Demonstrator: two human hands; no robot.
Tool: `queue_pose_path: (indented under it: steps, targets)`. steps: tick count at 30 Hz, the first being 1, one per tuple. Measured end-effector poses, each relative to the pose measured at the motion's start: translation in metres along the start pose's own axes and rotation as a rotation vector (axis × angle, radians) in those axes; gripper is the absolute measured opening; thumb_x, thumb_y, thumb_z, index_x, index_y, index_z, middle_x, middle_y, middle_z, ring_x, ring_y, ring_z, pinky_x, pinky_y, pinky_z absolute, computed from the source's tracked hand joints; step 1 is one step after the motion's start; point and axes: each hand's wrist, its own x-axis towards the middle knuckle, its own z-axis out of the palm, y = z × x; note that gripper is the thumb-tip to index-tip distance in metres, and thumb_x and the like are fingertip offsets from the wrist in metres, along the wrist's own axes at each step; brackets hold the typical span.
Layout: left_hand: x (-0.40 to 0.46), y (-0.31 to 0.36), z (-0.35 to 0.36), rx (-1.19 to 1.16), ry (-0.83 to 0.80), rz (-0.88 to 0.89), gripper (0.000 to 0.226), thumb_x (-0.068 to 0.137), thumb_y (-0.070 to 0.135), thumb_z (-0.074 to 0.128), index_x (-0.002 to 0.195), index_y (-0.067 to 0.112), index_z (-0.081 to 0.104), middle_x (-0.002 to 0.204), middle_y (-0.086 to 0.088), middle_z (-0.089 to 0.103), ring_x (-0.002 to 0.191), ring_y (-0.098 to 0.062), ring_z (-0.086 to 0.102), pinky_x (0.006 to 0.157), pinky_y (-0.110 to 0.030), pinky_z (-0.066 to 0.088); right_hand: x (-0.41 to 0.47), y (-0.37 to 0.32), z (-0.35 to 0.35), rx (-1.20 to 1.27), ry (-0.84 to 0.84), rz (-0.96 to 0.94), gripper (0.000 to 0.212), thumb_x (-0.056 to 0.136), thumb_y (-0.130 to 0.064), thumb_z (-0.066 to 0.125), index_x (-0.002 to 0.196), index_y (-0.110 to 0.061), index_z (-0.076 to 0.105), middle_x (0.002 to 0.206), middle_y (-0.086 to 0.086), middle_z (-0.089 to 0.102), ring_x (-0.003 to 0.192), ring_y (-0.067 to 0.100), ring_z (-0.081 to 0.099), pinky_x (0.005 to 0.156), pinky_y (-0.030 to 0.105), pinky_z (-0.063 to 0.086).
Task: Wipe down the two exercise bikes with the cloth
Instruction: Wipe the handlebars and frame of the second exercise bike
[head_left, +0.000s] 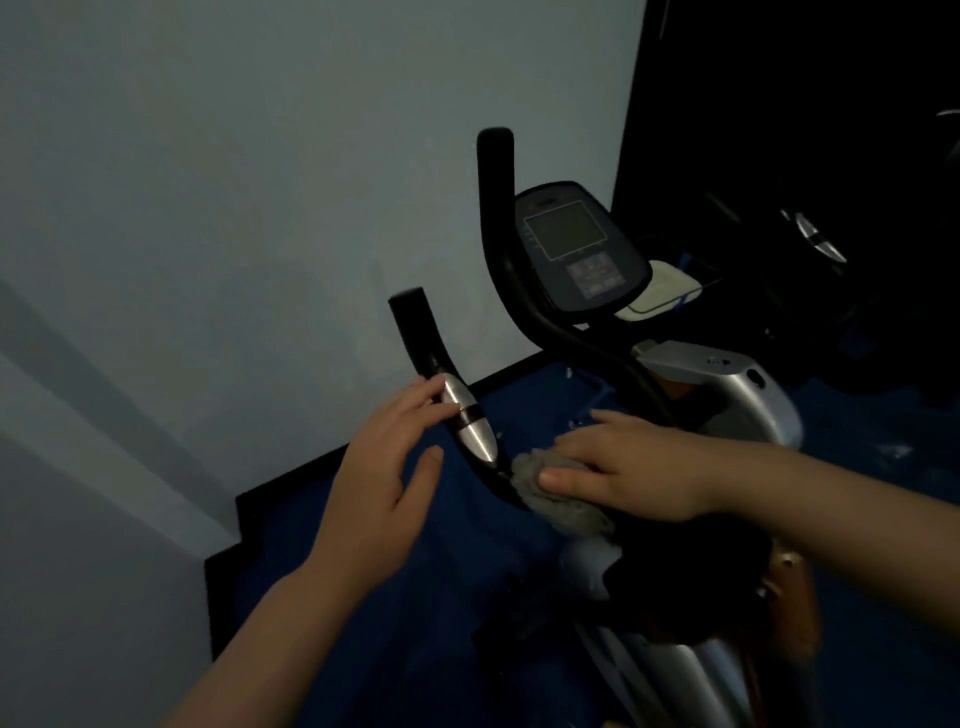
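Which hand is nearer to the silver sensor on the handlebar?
Left. The left hand touches the silver sensor with its fingertips. The right hand lies further along, to the right of it, pressing the grey cloth on the bar.

One exercise bike (727, 395) is shown in full, with two handlebar grips (415, 332), one console (576, 249) and one silver sensor (467, 421). One grey cloth (561, 499) is counted. Two hands are seen: left hand (384, 467), right hand (634, 467).

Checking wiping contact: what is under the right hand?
The grey cloth, pressed by the right hand against the black handlebar. The bar beneath the cloth is hidden.
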Motion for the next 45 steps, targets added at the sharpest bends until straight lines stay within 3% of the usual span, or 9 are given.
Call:
queue_pose_path:
  steps: [3,7,13,17,23,28,39,42,45]
  targets:
    - [0.003,-0.010,-0.013,-0.020,-0.096,0.009,0.048,0.096,0.015,0.046,0.141,0.032,0.040,0.149,0.022,0.033,0.137,0.002,0.031,0.115,-0.026,0.026,-0.001,-0.018,0.008,-0.056,0.056,0.153,0.046,0.093,-0.062,0.019,0.075,-0.027,0.043,0.082,-0.005,0.054,0.086,0.015,0.053,0.102,0.037,0.035]
    - [0.007,-0.021,-0.022,-0.112,-0.187,0.032,0.052,0.098,0.013,0.046,0.143,0.035,0.035,0.150,0.022,0.033,0.137,0.004,0.029,0.116,-0.026,0.024,0.034,-0.069,0.035,-0.092,0.288,0.349,0.044,0.098,-0.053,0.023,0.117,-0.016,0.041,0.091,0.004,0.052,0.083,0.027,0.053,0.068,0.035,0.037]
    - [0.010,-0.025,-0.029,-0.233,-0.211,0.027,0.047,0.098,0.014,0.046,0.140,0.036,0.041,0.145,0.024,0.040,0.133,0.007,0.034,0.110,-0.011,0.023,0.034,-0.102,0.076,0.011,0.841,0.554,0.042,0.096,-0.053,0.021,0.113,-0.025,0.046,0.094,-0.007,0.061,0.089,0.013,0.057,0.101,0.029,0.033]
    - [0.024,-0.024,-0.033,-0.228,-0.086,0.025,0.035,0.096,0.006,0.047,0.125,0.023,0.056,0.131,0.009,0.053,0.123,0.004,0.045,0.100,-0.005,0.028,0.081,-0.116,0.050,0.267,0.899,0.656,0.044,0.097,-0.055,0.023,0.107,-0.019,0.045,0.096,0.002,0.063,0.086,0.023,0.062,0.068,0.033,0.039]
    - [0.048,-0.023,-0.037,-0.263,0.160,0.026,0.039,0.090,0.010,0.046,0.123,0.030,0.052,0.126,0.013,0.049,0.122,-0.006,0.046,0.104,-0.019,0.035,0.062,-0.102,0.063,0.109,0.865,0.469,0.055,0.089,-0.065,0.024,0.130,-0.030,0.033,0.111,-0.008,0.058,0.090,0.011,0.059,0.066,0.027,0.041]
    - [0.071,-0.029,-0.035,-0.272,0.159,0.003,0.043,0.092,0.016,0.044,0.135,0.024,0.046,0.136,0.017,0.045,0.128,-0.001,0.042,0.108,-0.024,0.034,0.102,-0.104,0.030,0.309,0.844,0.551,0.047,0.090,-0.066,0.016,0.105,-0.027,0.039,0.095,-0.003,0.065,0.075,0.016,0.059,0.059,0.030,0.034]
    - [0.076,-0.026,-0.042,-0.563,0.136,-0.121,0.032,0.092,0.023,0.045,0.123,0.026,0.052,0.124,0.015,0.061,0.120,0.000,0.052,0.100,-0.020,0.040,0.111,-0.095,0.014,0.419,0.860,0.458,0.063,0.079,-0.074,0.002,0.103,-0.034,0.044,0.084,-0.008,0.061,0.071,0.012,0.056,0.061,0.032,0.041]
    - [0.080,-0.028,-0.045,-0.615,0.139,-0.104,0.027,0.097,0.015,0.045,0.122,0.022,0.053,0.117,0.015,0.064,0.113,0.002,0.056,0.087,-0.007,0.042,0.138,-0.094,-0.019,0.773,0.982,0.345,0.057,0.091,-0.065,0.016,0.104,-0.030,0.058,0.094,-0.003,0.066,0.087,0.015,0.062,0.079,0.039,0.051]
    - [0.081,-0.033,-0.048,-0.637,0.181,-0.119,0.024,0.097,0.017,0.047,0.116,0.028,0.056,0.109,0.016,0.065,0.106,0.002,0.059,0.082,-0.006,0.043,0.136,-0.091,-0.027,0.659,0.987,0.059,0.022,0.094,-0.050,0.043,0.103,-0.034,0.056,0.090,-0.008,0.064,0.083,0.010,0.062,0.077,0.045,0.054]
